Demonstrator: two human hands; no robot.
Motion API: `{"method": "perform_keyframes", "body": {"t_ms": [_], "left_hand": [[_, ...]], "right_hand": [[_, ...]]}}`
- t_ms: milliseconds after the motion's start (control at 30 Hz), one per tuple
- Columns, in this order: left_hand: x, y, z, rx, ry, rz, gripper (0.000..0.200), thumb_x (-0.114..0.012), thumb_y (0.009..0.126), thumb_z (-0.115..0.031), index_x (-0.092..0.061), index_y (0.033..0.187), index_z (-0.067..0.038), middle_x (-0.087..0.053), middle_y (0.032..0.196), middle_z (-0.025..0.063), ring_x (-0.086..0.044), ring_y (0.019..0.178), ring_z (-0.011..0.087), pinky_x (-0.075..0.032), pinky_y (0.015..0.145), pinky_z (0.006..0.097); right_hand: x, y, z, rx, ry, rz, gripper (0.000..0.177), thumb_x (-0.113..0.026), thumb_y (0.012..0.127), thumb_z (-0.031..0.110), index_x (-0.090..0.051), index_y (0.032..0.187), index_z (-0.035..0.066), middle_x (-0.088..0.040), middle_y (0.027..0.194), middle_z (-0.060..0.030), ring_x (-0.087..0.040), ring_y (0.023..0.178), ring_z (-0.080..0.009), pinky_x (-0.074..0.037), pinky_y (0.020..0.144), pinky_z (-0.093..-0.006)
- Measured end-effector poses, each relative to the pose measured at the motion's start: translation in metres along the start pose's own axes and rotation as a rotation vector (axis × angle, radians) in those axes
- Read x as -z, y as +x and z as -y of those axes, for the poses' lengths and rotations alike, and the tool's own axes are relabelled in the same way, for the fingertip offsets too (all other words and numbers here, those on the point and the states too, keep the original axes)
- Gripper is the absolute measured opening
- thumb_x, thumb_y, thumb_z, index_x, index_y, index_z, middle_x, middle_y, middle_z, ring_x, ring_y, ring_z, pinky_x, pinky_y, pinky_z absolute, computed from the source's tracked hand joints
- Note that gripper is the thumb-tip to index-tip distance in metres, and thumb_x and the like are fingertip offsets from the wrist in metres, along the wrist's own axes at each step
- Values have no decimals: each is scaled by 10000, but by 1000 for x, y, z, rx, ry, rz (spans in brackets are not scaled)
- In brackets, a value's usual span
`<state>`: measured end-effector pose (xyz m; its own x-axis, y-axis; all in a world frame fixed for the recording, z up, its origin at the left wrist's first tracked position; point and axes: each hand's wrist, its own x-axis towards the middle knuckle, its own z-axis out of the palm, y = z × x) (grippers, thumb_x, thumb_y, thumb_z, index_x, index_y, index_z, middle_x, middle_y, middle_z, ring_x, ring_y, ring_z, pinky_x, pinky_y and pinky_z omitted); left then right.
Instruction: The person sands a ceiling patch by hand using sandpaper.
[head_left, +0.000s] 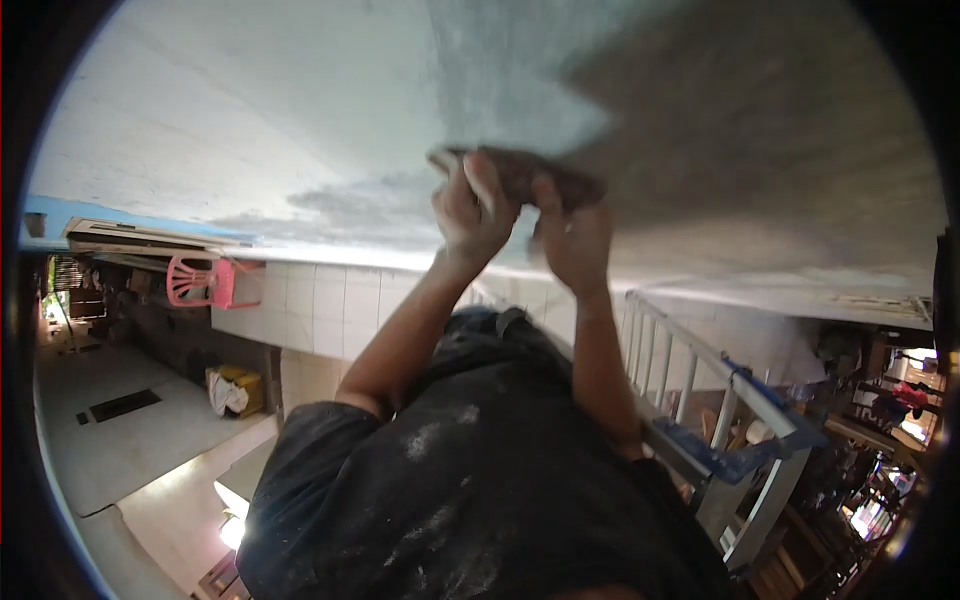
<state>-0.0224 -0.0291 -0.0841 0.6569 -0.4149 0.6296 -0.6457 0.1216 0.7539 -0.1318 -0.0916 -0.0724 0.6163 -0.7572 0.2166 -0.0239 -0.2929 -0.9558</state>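
Observation:
A dark brown flat block (525, 172) is pressed against a pale, grey-smudged plaster surface (330, 110), slightly blurred by motion. Closed round the block's left end is my left hand (474, 208), with its fingers bent. My right hand (580, 240) grips the right end, its thumb raised along the near side. Both arms reach up past my dark shirt (470, 470), which has whitish dust marks. A broad dark shadow covers the surface right of the block.
A metal ladder (690, 375) with blue parts stands close on the right. At the left are a pink plastic chair (215, 282) on pale tiles (335, 305) and a yellow container (245, 385) with white cloth. Cluttered items fill the far right.

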Motion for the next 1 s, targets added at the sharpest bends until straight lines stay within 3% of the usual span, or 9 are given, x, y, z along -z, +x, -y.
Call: {"method": "perform_keyframes", "body": {"t_ms": [67, 100, 267, 400, 633, 733, 767, 867, 1000], "left_hand": [[-9, -9, 12, 13, -59, -62, 562, -298, 1037, -377, -589, 724, -13, -582, 512, 31, -538, 418, 89, -380, 369, 223], [1, 1, -7, 94, -81, 29, 552, -301, 1037, -376, -589, 733, -17, -582, 512, 32, -523, 400, 83, -380, 363, 224], [12, 48, -70, 94, -162, -30, 563, -288, 1039, -389, -594, 751, -13, -584, 508, 45, -497, 370, 78, -367, 348, 225], [0, 15, -24, 88, -12, -45, 569, -277, 1034, -400, -588, 753, -15, -600, 539, 41, -527, 407, 84, -399, 366, 239], [10, 46, -66, 155, -171, 27, 559, -290, 1036, -382, -600, 748, -17, -597, 527, 38, -521, 390, 76, -377, 352, 221], [5, 46, -62, 94, -217, -46, 583, -293, 1033, -402, -606, 725, -18, -594, 519, 36, -518, 387, 74, -367, 350, 214], [4, 36, -54, 129, -148, -30, 582, -296, 1031, -412, -608, 746, -11, -602, 528, 38, -517, 386, 76, -375, 352, 221], [-7, 0, -9, 86, -152, -9, 560, -301, 1035, -381, -611, 748, -12, -584, 501, 30, -529, 388, 78, -384, 354, 228], [4, 25, -28, 38, -46, 11, 521, -337, 1031, -367, -586, 739, -16, -576, 502, 28, -533, 392, 76, -382, 355, 221]], "right_hand": [[-5, -4, -3, -80, 125, -24, 289, -575, 948, 268, -687, 1026, 14, -708, 820, -75, -605, 712, -88, -464, 644, -241], [0, 5, 5, -42, 142, -13, 292, -575, 948, 271, -687, 1027, 13, -707, 816, -72, -603, 708, -84, -464, 644, -239], [13, 23, 71, 14, 158, -6, 306, -575, 951, 282, -686, 1020, 6, -701, 790, -51, -592, 690, -65, -462, 625, -236], [9, 11, 18, 67, 0, 20, 281, -572, 950, 259, -685, 1007, 7, -694, 775, -42, -566, 661, -70, -458, 594, -261], [18, 20, 66, 30, 196, -14, 291, -611, 937, 249, -678, 1015, -24, -702, 841, -66, -634, 799, -97, -495, 734, -257], [19, 19, 72, -7, 171, 14, 300, -601, 942, 259, -677, 1010, -22, -698, 837, -53, -637, 771, -106, -493, 697, -261], [16, 20, 46, 135, 118, 11, 304, -595, 944, 277, -682, 993, -10, -690, 808, -43, -610, 690, -94, -474, 609, -259], [0, 3, 0, 48, 122, -76, 300, -594, 942, 285, -685, 971, 0, -676, 780, -38, -565, 608, -90, -436, 539, -257], [19, 14, 43, -46, 56, 31, 296, -602, 939, 282, -686, 969, -1, -677, 807, -33, -548, 640, -67, -430, 578, -246]]}}
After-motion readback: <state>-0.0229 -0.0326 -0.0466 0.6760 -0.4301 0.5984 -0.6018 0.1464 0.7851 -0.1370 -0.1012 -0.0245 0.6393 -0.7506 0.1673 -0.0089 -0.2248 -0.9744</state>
